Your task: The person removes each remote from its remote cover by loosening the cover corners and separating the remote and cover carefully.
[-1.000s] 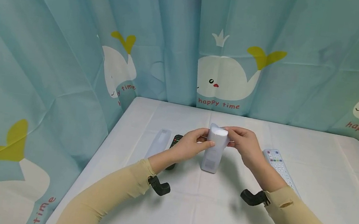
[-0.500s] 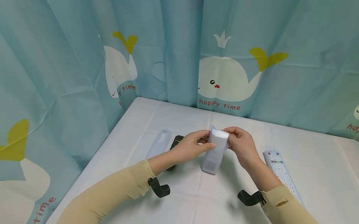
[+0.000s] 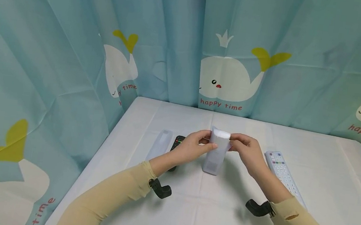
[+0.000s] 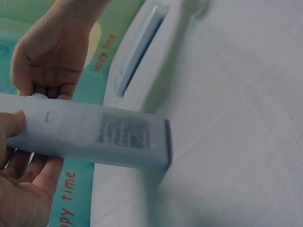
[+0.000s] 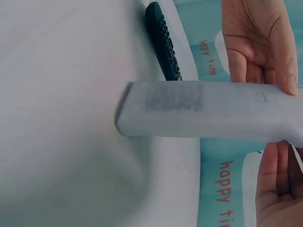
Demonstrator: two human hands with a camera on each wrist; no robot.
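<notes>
Well in from the edges of the table (image 3: pixel 318 161), with free room in front, gripping remote (image 3: pixel 215 157) by left hand (image 3: pixel 192 146), pinching its upper end by right hand (image 3: pixel 248 153).

The left hand (image 3: pixel 193 147) and right hand (image 3: pixel 247 150) are held close together, fingers (image 5: pixel 269 165) bent, the left thumb (image 3: pixel 209 147) extended; both arms (image 3: pixel 108 192) are stretched forward and inward.

Between the left hand (image 3: pixel 194 147) and right hand (image 3: pixel 249 154), the pale remote (image 3: pixel 217 156) looked smooth, satiny plastic; beneath them, the table covering (image 4: pixel 255 156) looked matt, finely textured cloth.
</notes>
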